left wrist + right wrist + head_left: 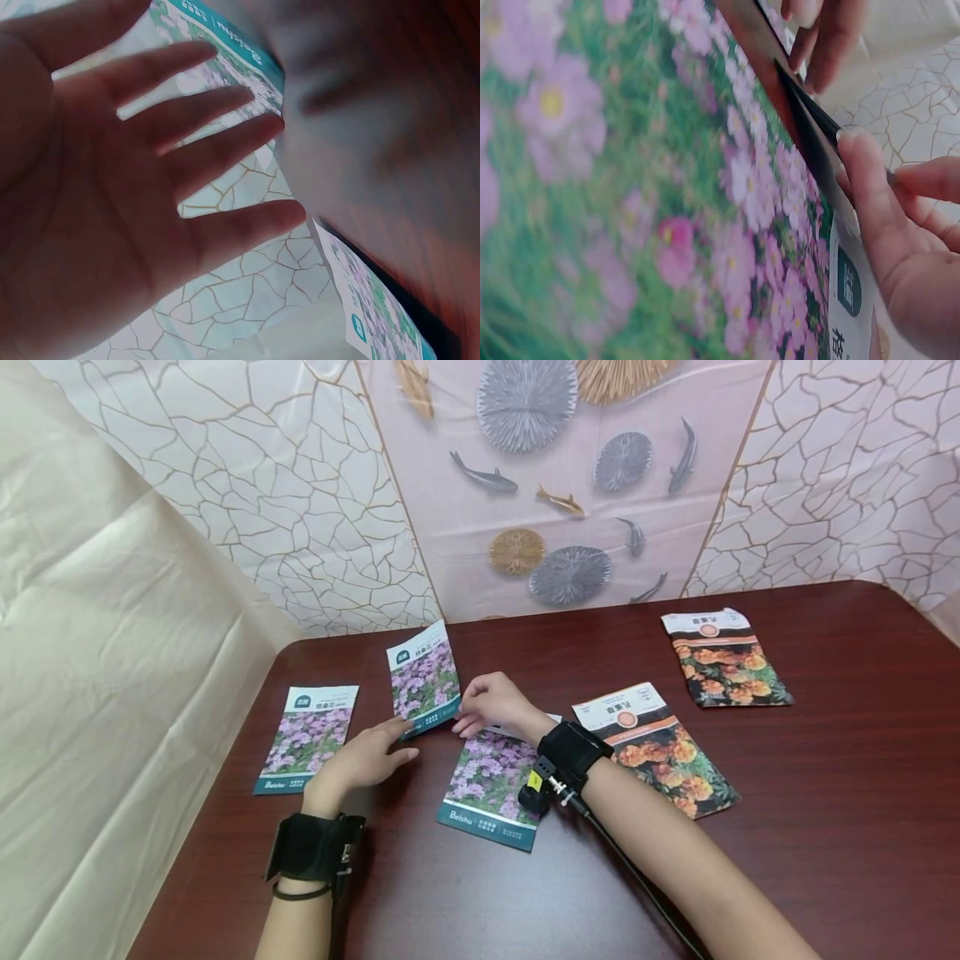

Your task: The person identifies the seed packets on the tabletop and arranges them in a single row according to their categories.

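A flower seed packet (424, 681) with purple blossoms lies at the back left of the table, turned slightly. My right hand (491, 702) pinches its lower right corner between thumb and finger; in the right wrist view this packet's edge (821, 112) looks raised off the table. My left hand (365, 758) has its fingers spread, with the fingertips at the packet's lower left corner. Below my right wrist lies a second purple-flower packet (491, 777), partly covered by the wrist strap. To the left of my left hand lies a third purple-flower packet (311, 739).
Two orange-flower packets lie on the right, one (660, 752) partly behind my right forearm and one (727, 660) farther back. All rest on a dark red-brown table (840, 760). Patterned cloth (555, 527) hangs behind it. A cable (637, 877) runs along my right forearm.
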Tool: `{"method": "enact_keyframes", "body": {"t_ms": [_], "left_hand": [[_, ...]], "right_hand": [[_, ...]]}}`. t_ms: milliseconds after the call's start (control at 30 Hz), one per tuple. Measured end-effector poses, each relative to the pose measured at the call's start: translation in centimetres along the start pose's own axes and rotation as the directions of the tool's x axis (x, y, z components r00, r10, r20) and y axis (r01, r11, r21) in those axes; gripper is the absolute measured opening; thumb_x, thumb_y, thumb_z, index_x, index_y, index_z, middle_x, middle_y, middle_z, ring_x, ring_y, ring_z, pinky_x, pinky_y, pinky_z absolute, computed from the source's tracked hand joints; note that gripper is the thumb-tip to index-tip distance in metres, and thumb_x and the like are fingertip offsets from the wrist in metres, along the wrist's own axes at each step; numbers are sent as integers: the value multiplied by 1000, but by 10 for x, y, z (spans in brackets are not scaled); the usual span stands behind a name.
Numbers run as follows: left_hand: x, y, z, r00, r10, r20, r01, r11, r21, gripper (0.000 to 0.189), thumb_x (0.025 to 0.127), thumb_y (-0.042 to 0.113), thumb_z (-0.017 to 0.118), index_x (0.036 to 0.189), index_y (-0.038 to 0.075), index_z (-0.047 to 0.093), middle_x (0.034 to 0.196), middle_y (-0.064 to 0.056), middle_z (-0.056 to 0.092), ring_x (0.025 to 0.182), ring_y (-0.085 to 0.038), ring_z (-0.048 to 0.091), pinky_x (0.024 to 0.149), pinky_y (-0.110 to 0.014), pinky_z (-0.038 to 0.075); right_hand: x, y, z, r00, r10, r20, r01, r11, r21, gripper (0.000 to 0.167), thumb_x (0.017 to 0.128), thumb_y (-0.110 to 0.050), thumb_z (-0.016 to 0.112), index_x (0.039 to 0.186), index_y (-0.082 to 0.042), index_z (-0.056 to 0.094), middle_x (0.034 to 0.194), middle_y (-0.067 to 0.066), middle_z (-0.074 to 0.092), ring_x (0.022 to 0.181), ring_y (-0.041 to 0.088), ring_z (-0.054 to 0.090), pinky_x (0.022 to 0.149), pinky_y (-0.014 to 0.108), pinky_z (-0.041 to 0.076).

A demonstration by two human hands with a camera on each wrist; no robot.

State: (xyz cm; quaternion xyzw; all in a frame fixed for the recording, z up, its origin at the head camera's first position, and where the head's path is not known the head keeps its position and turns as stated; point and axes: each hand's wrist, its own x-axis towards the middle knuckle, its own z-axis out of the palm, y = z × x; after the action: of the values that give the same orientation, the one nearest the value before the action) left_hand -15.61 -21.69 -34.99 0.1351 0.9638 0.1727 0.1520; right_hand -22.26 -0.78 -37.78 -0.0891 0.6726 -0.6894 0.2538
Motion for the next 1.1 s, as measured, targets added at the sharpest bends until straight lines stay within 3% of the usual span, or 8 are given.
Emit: {"method": "enact_keyframes", "body": {"t_ms": [100, 200, 367, 433, 633, 867, 967, 1100], "left_hand": [[1, 0, -2, 996, -21, -88, 17, 999, -37, 48, 95, 19, 49, 135, -5, 38, 136, -26, 38, 127, -38, 33, 101, -51, 28], [1, -1, -4, 982, -100, -159, 84, 991, -108, 50, 97, 18, 46, 137, -8, 31, 135, -28, 38, 125, -40, 34, 100, -52, 29], [0, -2, -9, 960, -214, -179, 164, 952, -260, 58, 99, 25, 39, 142, -6, 15, 134, -29, 39, 122, -41, 38, 98, -53, 32], [-2, -1, -11, 961, -233, -148, 164, 915, -370, 60, 100, 28, 37, 144, -3, 12, 135, -27, 38, 121, -39, 40, 97, -51, 34], [-2, 1, -12, 975, -216, -53, 129, 743, -657, 60, 99, 33, 37, 144, -1, 15, 129, -26, 45, 111, -34, 51, 89, -41, 45], [-1, 3, -13, 980, -193, -41, 100, 669, -737, 56, 99, 29, 40, 141, -3, 24, 116, -24, 50, 100, -29, 56, 83, -38, 49], [-2, 4, -14, 977, -209, -45, 102, 641, -760, 54, 98, 26, 43, 141, -2, 26, 118, -23, 49, 101, -29, 54, 82, -37, 50], [-3, 4, -17, 971, -229, -60, 96, 610, -786, 54, 97, 24, 47, 140, 0, 27, 117, -22, 48, 98, -28, 54, 80, -34, 51]], "right_hand": [[-3, 0, 0, 996, -81, 24, 78, 991, 110, 7, 86, 14, 46, 82, 11, 51, 82, 24, 55, 84, 37, 64, 72, 43, 53], [-9, -4, 0, 986, -156, 58, 144, 974, 174, 10, 85, 17, 45, 78, 10, 49, 74, 19, 51, 91, 40, 62, 76, 47, 51], [-21, -16, -4, 953, -270, 138, 239, 949, 206, 9, 85, 17, 45, 79, 11, 49, 64, 17, 50, 90, 40, 62, 79, 55, 46], [-26, -21, -6, 936, -306, 171, 274, 943, 189, 7, 86, 15, 47, 81, 12, 50, 63, 20, 53, 89, 39, 63, 79, 56, 45], [-42, -31, -11, 887, -379, 264, 368, 925, 93, 5, 88, 9, 52, 84, 11, 53, 75, 27, 60, 89, 43, 61, 76, 51, 49], [-59, -35, -11, 818, -442, 368, 465, 885, 30, 4, 87, 10, 53, 83, 9, 56, 82, 28, 60, 79, 40, 63, 73, 47, 52], [-63, -33, -10, 804, -438, 402, 471, 882, 18, 5, 87, 10, 52, 84, 9, 56, 81, 25, 59, 78, 37, 64, 73, 45, 52], [-68, -31, -10, 797, -423, 431, 466, 885, 6, 5, 87, 10, 51, 85, 9, 55, 80, 26, 58, 80, 42, 62, 74, 46, 51]]}}
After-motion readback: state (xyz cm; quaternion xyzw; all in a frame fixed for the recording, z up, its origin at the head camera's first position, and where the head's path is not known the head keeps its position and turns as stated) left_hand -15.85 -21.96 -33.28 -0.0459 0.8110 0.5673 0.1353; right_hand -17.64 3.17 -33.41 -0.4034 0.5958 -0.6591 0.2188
